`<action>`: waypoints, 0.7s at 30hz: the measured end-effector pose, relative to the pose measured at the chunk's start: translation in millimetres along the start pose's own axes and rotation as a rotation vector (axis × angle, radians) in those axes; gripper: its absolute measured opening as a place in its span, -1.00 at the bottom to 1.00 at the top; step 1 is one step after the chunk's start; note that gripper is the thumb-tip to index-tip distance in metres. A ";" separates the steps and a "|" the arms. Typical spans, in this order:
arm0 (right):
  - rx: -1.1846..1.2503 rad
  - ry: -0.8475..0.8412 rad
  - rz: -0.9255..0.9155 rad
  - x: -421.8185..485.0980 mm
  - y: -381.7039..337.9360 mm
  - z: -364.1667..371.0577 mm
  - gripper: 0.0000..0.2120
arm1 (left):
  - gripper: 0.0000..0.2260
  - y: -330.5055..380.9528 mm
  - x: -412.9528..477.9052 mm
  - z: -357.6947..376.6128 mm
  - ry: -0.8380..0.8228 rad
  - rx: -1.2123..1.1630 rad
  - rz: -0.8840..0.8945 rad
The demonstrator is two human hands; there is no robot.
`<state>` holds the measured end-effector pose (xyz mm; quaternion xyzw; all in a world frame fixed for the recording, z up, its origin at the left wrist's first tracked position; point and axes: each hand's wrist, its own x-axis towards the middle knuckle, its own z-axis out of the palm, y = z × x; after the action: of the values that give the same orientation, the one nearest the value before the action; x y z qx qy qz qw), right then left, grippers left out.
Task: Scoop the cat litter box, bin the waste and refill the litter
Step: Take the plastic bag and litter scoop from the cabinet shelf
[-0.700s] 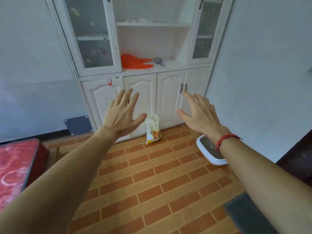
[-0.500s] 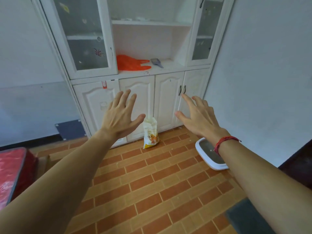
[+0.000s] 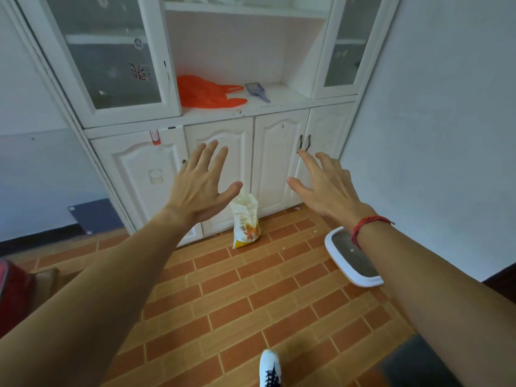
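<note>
**Litter items: positions logged**

I see the litter box (image 3: 331,248), white-rimmed with grey litter inside, flat on the floor (image 3: 237,289) near the right wall. The litter bag (image 3: 245,223) stands upright, top crumpled, at the cabinet doors (image 3: 279,163). The grey scoop (image 3: 255,90) lies on the worktop (image 3: 279,100), just beside a crumpled orange plastic bag (image 3: 206,93).

Single head camera, angled down toward cabinet (image 3: 275,163), mid-distance.

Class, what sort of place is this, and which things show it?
Likely a room in a home with a cat: a white display cupboard, a litter box on the brick-pattern floor, and a litter bag standing by the cupboard.
</note>
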<state>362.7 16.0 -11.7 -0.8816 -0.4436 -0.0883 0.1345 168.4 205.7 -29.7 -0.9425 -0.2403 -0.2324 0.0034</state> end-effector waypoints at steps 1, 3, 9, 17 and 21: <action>0.000 0.001 -0.003 12.6 5.2 4.6 -0.36 | -0.29 -3.2 11.8 6.5 -0.003 0.000 -0.003; -0.004 0.004 -0.008 41.7 18.1 12.5 -0.36 | -0.29 -9.4 40.0 20.2 -0.002 0.001 -0.005; 0.008 -0.003 -0.021 148.8 58.0 32.4 -0.34 | -0.28 -22.6 134.9 58.2 -0.020 0.014 -0.041; 0.013 -0.031 -0.079 261.6 86.4 62.1 -0.35 | -0.28 -46.6 227.3 100.8 -0.022 0.046 -0.084; 0.024 -0.063 -0.091 301.5 90.9 80.2 -0.35 | -0.27 -61.8 257.9 121.8 -0.047 0.056 -0.113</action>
<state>617.0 218.1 -19.2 -0.8613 -0.4883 -0.0612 0.1267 393.7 391.2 -31.5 -0.9322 -0.2994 -0.2033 0.0109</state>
